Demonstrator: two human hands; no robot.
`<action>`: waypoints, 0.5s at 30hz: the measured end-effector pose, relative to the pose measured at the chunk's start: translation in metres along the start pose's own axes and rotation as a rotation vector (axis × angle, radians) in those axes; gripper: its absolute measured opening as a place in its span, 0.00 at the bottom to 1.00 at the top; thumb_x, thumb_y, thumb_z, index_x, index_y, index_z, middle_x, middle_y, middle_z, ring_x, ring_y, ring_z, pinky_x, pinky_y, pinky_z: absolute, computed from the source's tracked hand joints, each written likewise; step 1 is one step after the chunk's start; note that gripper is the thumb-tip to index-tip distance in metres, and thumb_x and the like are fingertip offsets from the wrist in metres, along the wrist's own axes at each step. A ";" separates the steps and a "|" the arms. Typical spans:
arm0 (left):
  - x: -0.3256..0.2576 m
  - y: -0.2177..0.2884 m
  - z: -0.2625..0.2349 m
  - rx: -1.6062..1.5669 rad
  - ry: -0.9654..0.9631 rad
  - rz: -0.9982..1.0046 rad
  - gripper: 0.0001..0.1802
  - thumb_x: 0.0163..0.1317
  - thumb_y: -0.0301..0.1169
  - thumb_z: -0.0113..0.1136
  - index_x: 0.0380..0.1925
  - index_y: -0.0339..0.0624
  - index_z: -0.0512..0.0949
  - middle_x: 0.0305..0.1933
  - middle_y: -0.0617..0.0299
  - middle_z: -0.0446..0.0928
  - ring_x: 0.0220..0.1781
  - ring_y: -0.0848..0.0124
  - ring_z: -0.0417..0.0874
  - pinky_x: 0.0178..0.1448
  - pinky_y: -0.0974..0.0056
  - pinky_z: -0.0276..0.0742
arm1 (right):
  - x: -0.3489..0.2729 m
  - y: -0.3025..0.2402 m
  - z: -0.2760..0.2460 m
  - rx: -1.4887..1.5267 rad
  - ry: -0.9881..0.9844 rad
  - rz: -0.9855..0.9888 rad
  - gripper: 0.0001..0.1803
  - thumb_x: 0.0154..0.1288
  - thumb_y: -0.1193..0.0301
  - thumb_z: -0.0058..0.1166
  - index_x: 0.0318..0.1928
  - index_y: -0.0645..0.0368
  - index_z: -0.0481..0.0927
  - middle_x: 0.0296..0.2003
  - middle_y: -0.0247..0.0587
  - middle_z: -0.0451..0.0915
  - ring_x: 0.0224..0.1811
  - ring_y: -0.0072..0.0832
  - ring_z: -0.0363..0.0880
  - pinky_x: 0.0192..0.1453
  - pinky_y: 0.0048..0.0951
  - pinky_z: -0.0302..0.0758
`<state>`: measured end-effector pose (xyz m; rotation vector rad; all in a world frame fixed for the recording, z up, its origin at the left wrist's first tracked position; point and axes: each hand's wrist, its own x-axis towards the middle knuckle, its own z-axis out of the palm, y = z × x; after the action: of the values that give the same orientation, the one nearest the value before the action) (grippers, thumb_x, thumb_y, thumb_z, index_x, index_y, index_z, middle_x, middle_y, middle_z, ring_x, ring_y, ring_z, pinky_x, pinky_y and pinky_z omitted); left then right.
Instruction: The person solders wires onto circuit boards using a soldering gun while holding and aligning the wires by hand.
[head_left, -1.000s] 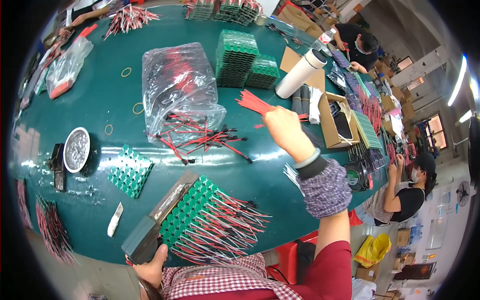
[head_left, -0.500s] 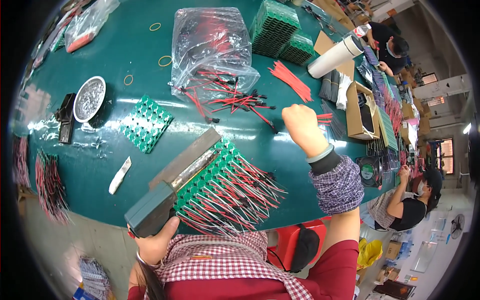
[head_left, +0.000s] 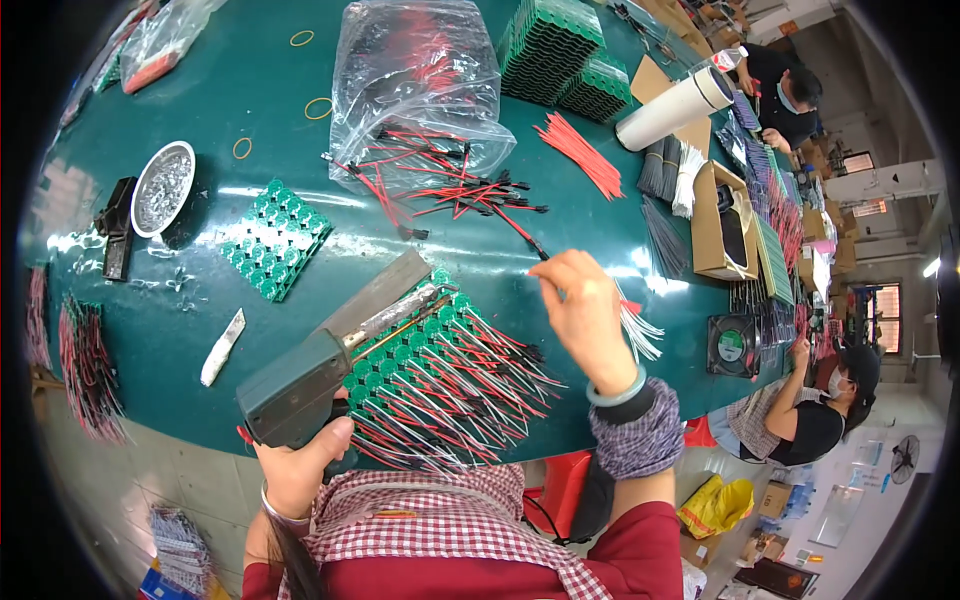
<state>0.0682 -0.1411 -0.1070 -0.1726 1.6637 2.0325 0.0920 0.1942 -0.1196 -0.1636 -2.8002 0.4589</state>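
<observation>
My left hand [head_left: 303,472] is wrapped round the grip of a grey-green soldering gun [head_left: 292,388]. Its metal front end lies over a panel of green circuit boards [head_left: 375,372] near the table's front edge. Many red and white wires [head_left: 460,400] fan out from the boards to the right. With thumb and fingertips together, my right hand [head_left: 592,322] pinches the black end of a red wire [head_left: 520,232] at the edge of a loose pile. White and red wire ends [head_left: 640,330] stick out behind this hand; their other ends are hidden. A grey metal bar [head_left: 375,290] lies along the boards.
A clear bag [head_left: 415,80] of red wires lies behind the pile. Stacked green boards [head_left: 550,50], a white flask [head_left: 670,110] and a cardboard box [head_left: 718,225] stand at right. Left are a metal bowl [head_left: 163,190] and another board panel [head_left: 277,240]. Two people work at right.
My right hand has come nearer and turned from a fist into a pinch at the red wire's black end. The wire ends behind it moved along. My left hand shifted slightly.
</observation>
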 end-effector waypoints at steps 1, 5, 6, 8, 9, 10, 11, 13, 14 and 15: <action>0.002 0.000 0.002 -0.004 -0.013 0.005 0.22 0.55 0.18 0.69 0.52 0.33 0.78 0.45 0.58 0.82 0.29 0.76 0.78 0.29 0.71 0.74 | -0.005 -0.007 0.001 0.058 0.028 0.003 0.08 0.53 0.83 0.61 0.34 0.60 0.85 0.32 0.44 0.81 0.36 0.42 0.81 0.40 0.38 0.77; 0.009 -0.001 0.010 -0.002 -0.018 -0.031 0.21 0.56 0.19 0.69 0.51 0.32 0.78 0.44 0.58 0.82 0.27 0.78 0.77 0.27 0.72 0.72 | -0.021 -0.024 0.016 0.258 0.105 0.041 0.08 0.54 0.85 0.61 0.35 0.61 0.84 0.33 0.43 0.81 0.36 0.41 0.80 0.40 0.37 0.77; 0.011 -0.001 0.011 -0.004 -0.016 -0.036 0.21 0.56 0.19 0.69 0.51 0.32 0.78 0.44 0.58 0.82 0.27 0.78 0.77 0.27 0.72 0.72 | -0.024 -0.028 0.020 0.291 0.116 0.056 0.08 0.54 0.85 0.61 0.35 0.61 0.84 0.33 0.43 0.81 0.36 0.40 0.80 0.40 0.36 0.77; 0.011 0.000 0.009 0.086 -0.067 -0.079 0.21 0.56 0.19 0.69 0.51 0.33 0.79 0.44 0.59 0.83 0.31 0.77 0.80 0.33 0.71 0.77 | -0.027 -0.037 0.023 0.305 0.117 0.056 0.10 0.53 0.85 0.62 0.36 0.61 0.84 0.33 0.42 0.82 0.36 0.38 0.80 0.39 0.35 0.77; 0.012 -0.002 0.008 0.090 -0.060 -0.087 0.21 0.56 0.19 0.69 0.51 0.33 0.79 0.44 0.59 0.83 0.31 0.77 0.80 0.33 0.71 0.77 | -0.028 -0.040 0.025 0.309 0.139 0.061 0.10 0.53 0.85 0.62 0.36 0.61 0.84 0.33 0.41 0.82 0.36 0.38 0.80 0.39 0.35 0.77; 0.014 -0.007 0.008 0.133 -0.068 -0.059 0.20 0.56 0.20 0.70 0.50 0.33 0.80 0.44 0.60 0.83 0.35 0.76 0.81 0.38 0.70 0.78 | -0.029 -0.042 0.027 0.314 0.160 0.067 0.11 0.53 0.85 0.62 0.36 0.61 0.84 0.33 0.41 0.82 0.36 0.38 0.80 0.39 0.35 0.77; 0.015 -0.010 0.007 0.177 -0.075 -0.033 0.19 0.55 0.20 0.70 0.49 0.33 0.80 0.44 0.61 0.84 0.38 0.76 0.82 0.43 0.69 0.79 | -0.030 -0.042 0.029 0.305 0.164 0.057 0.11 0.52 0.86 0.63 0.37 0.60 0.84 0.33 0.40 0.82 0.36 0.37 0.80 0.39 0.34 0.77; 0.013 -0.010 0.007 0.233 -0.066 -0.023 0.18 0.55 0.20 0.70 0.48 0.33 0.81 0.44 0.61 0.84 0.40 0.76 0.82 0.47 0.69 0.79 | -0.032 -0.046 0.033 0.306 0.160 0.058 0.12 0.52 0.86 0.63 0.37 0.60 0.84 0.34 0.40 0.82 0.36 0.37 0.80 0.39 0.34 0.77; 0.013 -0.009 0.010 0.284 -0.070 -0.003 0.17 0.55 0.19 0.70 0.46 0.33 0.82 0.43 0.62 0.84 0.43 0.76 0.82 0.50 0.69 0.78 | -0.033 -0.048 0.035 0.294 0.167 0.057 0.12 0.51 0.86 0.63 0.37 0.60 0.84 0.34 0.39 0.82 0.36 0.36 0.80 0.38 0.34 0.77; 0.015 -0.007 0.017 0.290 -0.055 0.121 0.13 0.54 0.21 0.71 0.41 0.35 0.84 0.41 0.63 0.85 0.40 0.76 0.83 0.46 0.70 0.78 | -0.034 -0.049 0.038 0.297 0.170 0.048 0.13 0.51 0.86 0.64 0.38 0.59 0.84 0.34 0.39 0.82 0.35 0.36 0.80 0.37 0.33 0.77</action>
<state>0.0621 -0.1201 -0.1152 0.0852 1.9499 1.8343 0.1097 0.1314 -0.1474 -0.1950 -2.5312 0.8240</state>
